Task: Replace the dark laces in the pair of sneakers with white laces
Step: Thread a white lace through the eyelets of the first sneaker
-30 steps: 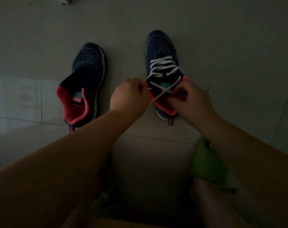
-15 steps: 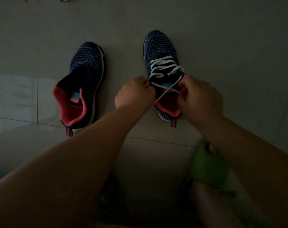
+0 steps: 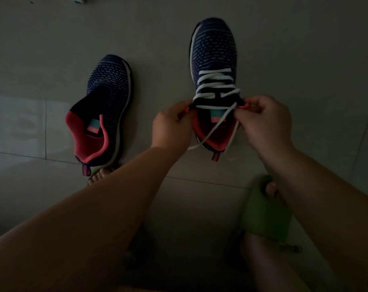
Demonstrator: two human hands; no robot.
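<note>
Your right hand (image 3: 265,121) is pinching the white lace (image 3: 217,89) right at the top eyelet on the right edge of the laced sneaker (image 3: 213,49), fingers curled in tight on it; your left hand (image 3: 171,128) is curled over the opposite side, pinching the coral collar edge at the top left eyelet, though I can't tell if it's got lace in there too; the shoe sits between both hands, just right of center in the frame, toe pointing to the top; the lace crisscrosses up the tongue in several rows and its two loose ends trail down across the coral lining and out past the heel onto the floor (image 3: 284,39); the other sneaker (image 3: 107,106) sits well apart at center left, no lace in it, tongue open, toe also toward the top; your bare toes (image 3: 101,174) peek out just below its heel; a green slipper (image 3: 263,213) is on your foot at lower right; lighting's pretty dim overall.
</note>
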